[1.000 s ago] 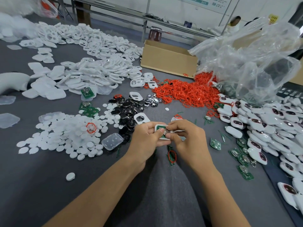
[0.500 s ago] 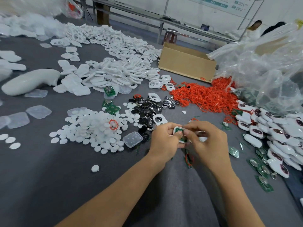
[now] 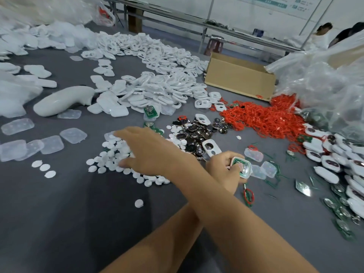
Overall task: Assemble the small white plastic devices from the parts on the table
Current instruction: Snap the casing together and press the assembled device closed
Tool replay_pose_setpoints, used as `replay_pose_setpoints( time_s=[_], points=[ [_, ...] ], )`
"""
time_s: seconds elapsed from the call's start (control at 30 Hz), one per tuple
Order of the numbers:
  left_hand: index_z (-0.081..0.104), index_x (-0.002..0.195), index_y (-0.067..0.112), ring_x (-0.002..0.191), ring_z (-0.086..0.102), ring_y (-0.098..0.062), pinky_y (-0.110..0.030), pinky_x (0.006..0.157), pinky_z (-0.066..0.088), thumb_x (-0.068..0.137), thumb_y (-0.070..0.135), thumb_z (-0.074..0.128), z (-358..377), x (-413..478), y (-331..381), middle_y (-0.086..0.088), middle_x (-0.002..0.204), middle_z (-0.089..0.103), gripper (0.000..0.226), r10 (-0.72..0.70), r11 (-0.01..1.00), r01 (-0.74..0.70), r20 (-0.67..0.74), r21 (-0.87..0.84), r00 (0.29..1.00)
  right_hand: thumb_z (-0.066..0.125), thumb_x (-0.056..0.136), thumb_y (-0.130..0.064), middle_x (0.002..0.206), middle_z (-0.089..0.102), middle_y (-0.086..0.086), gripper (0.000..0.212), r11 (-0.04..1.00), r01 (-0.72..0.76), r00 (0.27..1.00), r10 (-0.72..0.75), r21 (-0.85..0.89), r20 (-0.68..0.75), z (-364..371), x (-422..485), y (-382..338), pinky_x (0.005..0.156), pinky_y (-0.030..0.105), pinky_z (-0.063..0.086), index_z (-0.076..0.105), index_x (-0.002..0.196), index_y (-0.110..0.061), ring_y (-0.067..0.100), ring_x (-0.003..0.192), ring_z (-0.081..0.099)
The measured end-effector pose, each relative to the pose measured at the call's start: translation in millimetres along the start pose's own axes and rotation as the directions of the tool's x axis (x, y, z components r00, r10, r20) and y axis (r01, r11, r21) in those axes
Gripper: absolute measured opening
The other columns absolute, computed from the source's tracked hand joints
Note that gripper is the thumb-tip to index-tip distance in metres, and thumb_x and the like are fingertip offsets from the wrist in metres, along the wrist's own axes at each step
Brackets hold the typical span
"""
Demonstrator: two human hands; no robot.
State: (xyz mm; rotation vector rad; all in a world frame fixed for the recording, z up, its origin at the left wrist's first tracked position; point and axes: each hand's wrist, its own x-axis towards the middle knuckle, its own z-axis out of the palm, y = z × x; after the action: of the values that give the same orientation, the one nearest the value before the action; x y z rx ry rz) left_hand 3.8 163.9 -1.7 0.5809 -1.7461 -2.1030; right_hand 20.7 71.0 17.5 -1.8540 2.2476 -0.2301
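My L hand [image 3: 224, 171] grips small white square plastic device w/ green board [image 3: 241, 166].
R hand [image 3: 149, 150], fingers spread, lies across on white round plastic discs [image 3: 110, 156], well left of device.

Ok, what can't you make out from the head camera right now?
Head view:
- Which of the white discs the right hand touches: its own fingers cover them.
- Inside of the cardboard box: its near wall blocks it.
- Underside of the device: the left hand wraps it.
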Motion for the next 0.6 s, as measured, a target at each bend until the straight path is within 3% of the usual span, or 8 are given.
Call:
replay_pose_setpoints(
  time_s=[0.07,0.13,0.23,0.3,0.47,0.53,0.6],
  points=[
    [0.063,0.113,-0.009,0.086,0.062,-0.023,-0.035,0.077,0.058,0.096,-0.006,0.049,-2,5,-5,-0.01,0.097,0.061,0.022,0.021,0.999,-0.021,-0.002,0.045,1.0,0.058,0.09,-0.047,0.144,0.04,0.004,0.063,0.998,-0.02,0.999,0.022,-0.065,0.031,8,9,-1,0.106,0.041,0.033,0.034,0.145,-0.028,0.029,0.129,0.037],
    [0.063,0.113,-0.008,0.086,0.063,-0.023,-0.024,0.069,0.057,0.096,-0.005,0.05,-4,9,-9,-0.01,0.098,0.062,0.021,0.035,0.998,-0.035,0.004,0.05,0.999,0.056,0.091,-0.048,0.132,0.047,0.006,0.051,0.995,-0.037,0.999,0.038,-0.095,0.004,13,13,-1,0.099,0.039,0.036,0.044,0.137,-0.027,0.028,0.121,0.043],
    [0.061,0.115,-0.008,0.088,0.063,-0.024,-0.02,0.065,0.056,0.096,-0.005,0.05,-5,7,-8,-0.011,0.1,0.062,0.022,0.032,1.0,-0.032,0.028,-0.001,0.999,0.056,0.092,-0.022,0.107,0.052,0.003,0.026,0.984,-0.031,0.988,0.004,-0.176,-0.153,14,10,1,0.074,0.03,0.036,0.055,0.118,-0.021,0.024,0.101,0.052],
    [0.059,0.117,-0.01,0.089,0.062,-0.024,-0.019,0.065,0.056,0.097,-0.006,0.048,-5,7,-7,-0.012,0.101,0.061,0.024,0.032,0.999,-0.031,0.041,-0.016,0.999,0.054,0.088,-0.009,0.102,0.052,0.003,0.026,0.981,-0.059,0.98,0.021,-0.184,-0.2,12,5,4,0.067,0.03,0.032,0.057,0.113,-0.018,0.025,0.095,0.054],
    [0.058,0.117,-0.012,0.086,0.061,-0.026,-0.02,0.062,0.056,0.096,-0.009,0.046,-3,9,-7,-0.013,0.101,0.06,0.024,0.012,0.999,-0.011,0.012,-0.047,1.0,0.052,0.086,-0.006,0.101,0.06,0.007,0.02,0.961,-0.16,0.954,0.091,-0.225,-0.287,3,-8,11,0.073,0.032,0.033,0.059,0.104,-0.012,0.03,0.099,0.056],
    [0.057,0.118,-0.012,0.08,0.061,-0.024,-0.02,0.061,0.056,0.097,-0.01,0.045,-2,9,-7,-0.014,0.101,0.06,0.025,-0.008,0.997,0.009,0.009,-0.083,1.0,0.051,0.086,-0.005,0.093,0.055,0.007,0.01,0.957,-0.188,0.942,0.112,-0.222,-0.317,4,-12,14,0.081,0.035,0.032,0.056,0.091,-0.012,0.031,0.102,0.051],
    [0.056,0.119,-0.013,0.077,0.06,-0.022,-0.021,0.062,0.056,0.097,-0.01,0.044,-2,9,-7,-0.015,0.101,0.059,0.026,-0.018,0.995,0.019,0.014,-0.097,1.0,0.052,0.082,-0.002,0.083,0.043,0.003,0.014,0.946,-0.208,0.926,0.107,-0.249,-0.363,5,-13,17,0.078,0.033,0.025,0.046,0.079,-0.014,0.03,0.1,0.047]
  ],
)
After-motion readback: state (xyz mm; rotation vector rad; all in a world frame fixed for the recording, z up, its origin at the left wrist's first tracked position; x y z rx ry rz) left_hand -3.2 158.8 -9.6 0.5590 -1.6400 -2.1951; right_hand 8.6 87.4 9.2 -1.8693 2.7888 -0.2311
